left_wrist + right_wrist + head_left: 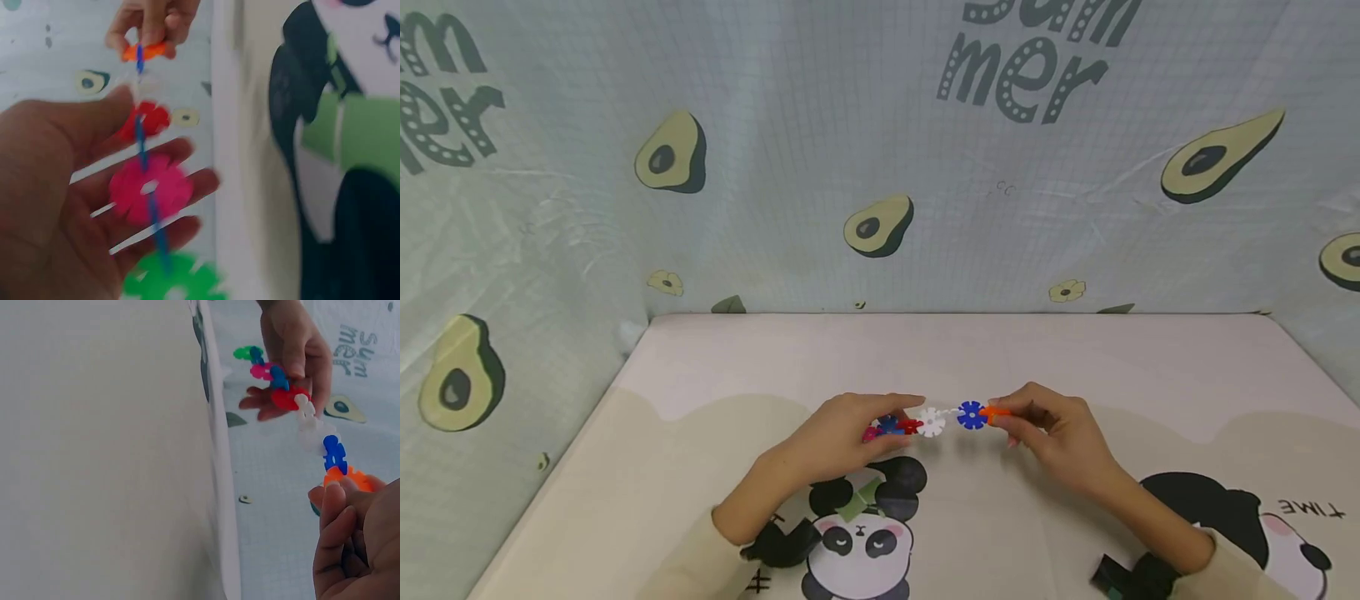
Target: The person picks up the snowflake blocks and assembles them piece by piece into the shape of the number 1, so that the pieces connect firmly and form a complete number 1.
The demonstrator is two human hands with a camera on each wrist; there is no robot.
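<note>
A chain of interlocking plastic snowflake discs stretches between both hands above the table. My left hand (838,435) pinches the chain by the red disc (154,119), its other fingers spread behind. Past that hand dangle a blue disc, a pink disc (151,199) and a green disc (175,280). Between the hands are white discs (932,422) and a dark blue disc (972,415). Thumb and fingers of my right hand (1063,433) grip the orange disc (353,477) at the other end, joined edge-on to the dark blue one.
The pale table (970,350) carries a printed panda (859,550) below the left hand and another dark animal print (1206,504) by the right forearm. Behind it hangs a light curtain (775,208) with avocado prints, also draped along the left side.
</note>
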